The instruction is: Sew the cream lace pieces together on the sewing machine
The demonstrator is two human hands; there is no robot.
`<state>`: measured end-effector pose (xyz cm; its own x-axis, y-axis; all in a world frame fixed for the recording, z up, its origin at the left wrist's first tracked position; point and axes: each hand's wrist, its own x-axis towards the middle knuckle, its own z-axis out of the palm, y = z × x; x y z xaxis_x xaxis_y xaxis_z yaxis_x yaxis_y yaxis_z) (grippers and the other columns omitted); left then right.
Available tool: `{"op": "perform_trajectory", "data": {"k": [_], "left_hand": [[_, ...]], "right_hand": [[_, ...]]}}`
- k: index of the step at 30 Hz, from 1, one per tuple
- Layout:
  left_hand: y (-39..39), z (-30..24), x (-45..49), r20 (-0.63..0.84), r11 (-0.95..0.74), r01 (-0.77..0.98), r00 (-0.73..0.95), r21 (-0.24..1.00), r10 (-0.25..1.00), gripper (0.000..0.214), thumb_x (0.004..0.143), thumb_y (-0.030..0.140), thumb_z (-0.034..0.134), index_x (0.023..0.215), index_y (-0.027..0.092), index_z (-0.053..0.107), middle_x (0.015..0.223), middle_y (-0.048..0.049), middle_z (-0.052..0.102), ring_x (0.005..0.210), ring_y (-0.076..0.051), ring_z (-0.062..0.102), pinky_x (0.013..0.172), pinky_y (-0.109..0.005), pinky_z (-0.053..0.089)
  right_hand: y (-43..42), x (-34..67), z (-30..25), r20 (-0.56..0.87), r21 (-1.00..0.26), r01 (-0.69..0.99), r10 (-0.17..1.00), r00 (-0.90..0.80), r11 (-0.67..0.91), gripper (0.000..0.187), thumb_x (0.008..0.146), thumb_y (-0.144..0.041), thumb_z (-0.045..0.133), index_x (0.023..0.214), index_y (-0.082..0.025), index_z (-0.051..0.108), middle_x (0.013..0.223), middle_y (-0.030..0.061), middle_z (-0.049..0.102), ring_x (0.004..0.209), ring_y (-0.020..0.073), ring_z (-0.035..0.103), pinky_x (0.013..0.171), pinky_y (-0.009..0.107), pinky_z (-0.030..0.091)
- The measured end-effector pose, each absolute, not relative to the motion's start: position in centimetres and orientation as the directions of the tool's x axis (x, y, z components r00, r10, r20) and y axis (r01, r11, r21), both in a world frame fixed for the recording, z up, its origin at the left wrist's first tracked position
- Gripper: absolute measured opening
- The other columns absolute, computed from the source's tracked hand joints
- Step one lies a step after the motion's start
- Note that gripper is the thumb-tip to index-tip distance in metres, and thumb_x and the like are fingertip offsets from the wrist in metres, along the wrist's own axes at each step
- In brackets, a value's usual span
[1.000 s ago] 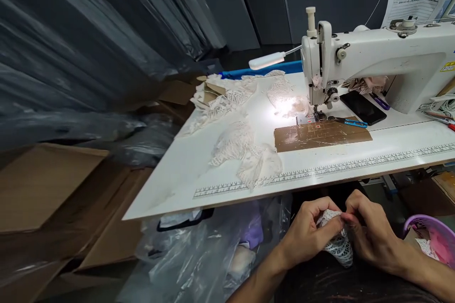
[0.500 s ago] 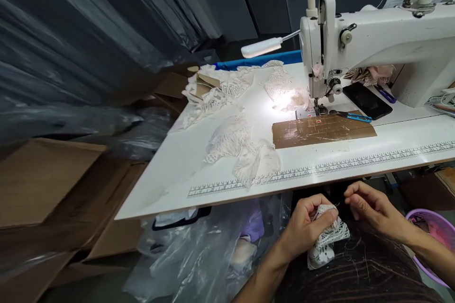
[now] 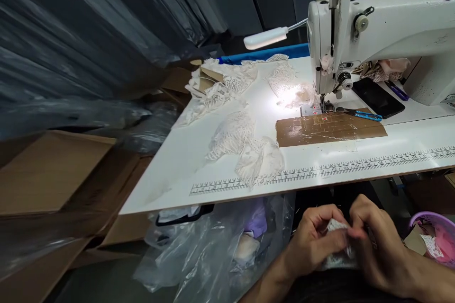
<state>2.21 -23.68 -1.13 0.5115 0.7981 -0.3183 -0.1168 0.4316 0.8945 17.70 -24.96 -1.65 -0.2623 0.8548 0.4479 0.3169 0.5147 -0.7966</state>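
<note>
Over my lap, below the table edge, my left hand (image 3: 314,239) is closed on a bunched piece of white lace fabric (image 3: 339,261), its thumb pressed on top. My right hand (image 3: 378,246) meets it there, fingers curled in and tips pinched at the lace beside the left thumb. The right fingers are somewhat blurred, and both hands cover much of the fabric. On the table in front lie more white lace pieces (image 3: 261,161). A white sewing machine (image 3: 384,21) stands beyond, with pale lace (image 3: 296,94) lit beside its needle.
Blue-handled thread snips (image 3: 366,114) lie by a brown taped plate (image 3: 330,130), near a black phone (image 3: 378,98). A printed ruler strip (image 3: 320,170) runs along the table's front edge. Cardboard boxes (image 3: 53,170) and clear plastic bags (image 3: 199,251) are at left; a purple basket (image 3: 432,220) is at right.
My right hand has come left from beside the lace to pinch at it. Both hands sit a little lower in view. The camera view has shifted slightly; the table things lie as before.
</note>
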Motion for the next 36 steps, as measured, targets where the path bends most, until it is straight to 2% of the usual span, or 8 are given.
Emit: {"op": "perform_trajectory", "data": {"k": [4,7,11,14,21,26,29,36], "left_hand": [[-24.9,0.9,2.4,-0.179,0.434,-0.163,0.743,0.886,0.645,0.052,0.065,0.065,0.067,0.054,0.015,0.056,0.055,-0.0035,0.052,0.051,-0.011,0.047,0.052,-0.024,0.039],[-24.4,1.4,2.7,-0.224,0.422,-0.101,0.725,0.901,0.651,0.052,0.063,0.065,0.068,0.059,0.014,0.059,0.055,-0.0033,0.054,0.049,-0.01,0.047,0.048,-0.021,0.035],[-22.7,0.5,2.8,-0.38,0.493,-0.049,0.574,0.868,0.725,0.042,0.065,0.052,0.074,0.067,0.012,0.06,0.056,-0.0002,0.056,0.048,-0.007,0.045,0.048,-0.018,0.034],[-22.2,-0.3,2.5,-0.409,0.511,-0.06,0.522,0.857,0.748,0.041,0.065,0.05,0.074,0.066,0.012,0.059,0.056,0.0,0.056,0.048,-0.007,0.044,0.048,-0.018,0.034],[-22.4,-2.1,1.6,-0.387,0.467,0.011,0.576,0.884,0.72,0.036,0.071,0.047,0.069,0.074,0.012,0.062,0.063,-0.0025,0.061,0.056,-0.01,0.052,0.054,-0.021,0.04],[-23.3,-4.2,1.6,-0.148,0.055,0.257,0.36,0.965,0.921,0.058,0.062,0.041,0.079,0.111,0.018,0.06,0.114,-0.0112,0.062,0.106,-0.027,0.056,0.093,-0.041,0.044],[-23.9,-6.1,2.2,-0.046,-0.07,0.404,0.271,0.912,0.962,0.06,0.06,0.04,0.081,0.112,0.021,0.058,0.116,-0.0102,0.059,0.11,-0.028,0.054,0.097,-0.045,0.043],[-23.6,-11.7,2.1,-0.464,0.206,0.521,0.433,0.829,0.772,0.041,0.074,0.044,0.066,0.105,0.017,0.063,0.1,-0.0086,0.068,0.093,-0.025,0.064,0.083,-0.036,0.05]], "right_hand": [[-23.0,18.6,-2.6,0.73,-0.431,0.547,0.633,-0.256,0.718,0.022,0.081,-0.001,0.04,0.083,-0.022,0.037,0.063,-0.003,0.039,0.051,0.0121,0.037,0.047,0.024,0.026],[-21.8,20.2,-3.0,0.693,-0.537,0.511,0.697,-0.187,0.671,0.016,0.086,-0.006,0.043,0.083,-0.021,0.04,0.065,-0.0024,0.041,0.055,0.0119,0.041,0.049,0.023,0.032],[-22.4,21.8,-1.9,0.323,-0.876,0.298,0.921,-0.217,0.378,0.004,0.096,-0.024,0.045,0.093,-0.022,0.047,0.072,-0.0017,0.047,0.057,0.0105,0.043,0.051,0.021,0.038],[-23.2,21.7,-1.2,-0.048,-0.993,0.119,0.922,-0.384,-0.002,0.025,0.095,-0.044,0.047,0.105,-0.021,0.049,0.079,0.0007,0.051,0.06,0.0102,0.044,0.052,0.021,0.038],[-22.8,19.8,-1.7,-0.266,-0.953,0.002,0.831,-0.489,-0.304,0.047,0.083,-0.063,0.056,0.077,-0.017,0.047,0.062,-0.004,0.042,0.051,0.0063,0.032,0.044,0.019,0.025],[-23.5,19.6,-1.7,-0.437,-0.869,-0.029,0.794,-0.423,-0.494,0.056,0.075,-0.072,0.057,0.072,-0.019,0.04,0.054,-0.007,0.037,0.043,0.0056,0.029,0.04,0.019,0.021],[-23.9,19.7,-2.1,-0.491,-0.84,-0.028,0.782,-0.384,-0.542,0.058,0.072,-0.074,0.057,0.071,-0.019,0.04,0.054,-0.0064,0.038,0.044,0.006,0.029,0.041,0.02,0.02],[-22.7,22.5,-8.0,-0.415,-0.808,0.506,0.901,-0.124,-0.302,0.031,0.084,-0.049,0.048,0.079,-0.019,0.051,0.062,-0.0018,0.047,0.057,0.0134,0.043,0.052,0.025,0.034]]}}
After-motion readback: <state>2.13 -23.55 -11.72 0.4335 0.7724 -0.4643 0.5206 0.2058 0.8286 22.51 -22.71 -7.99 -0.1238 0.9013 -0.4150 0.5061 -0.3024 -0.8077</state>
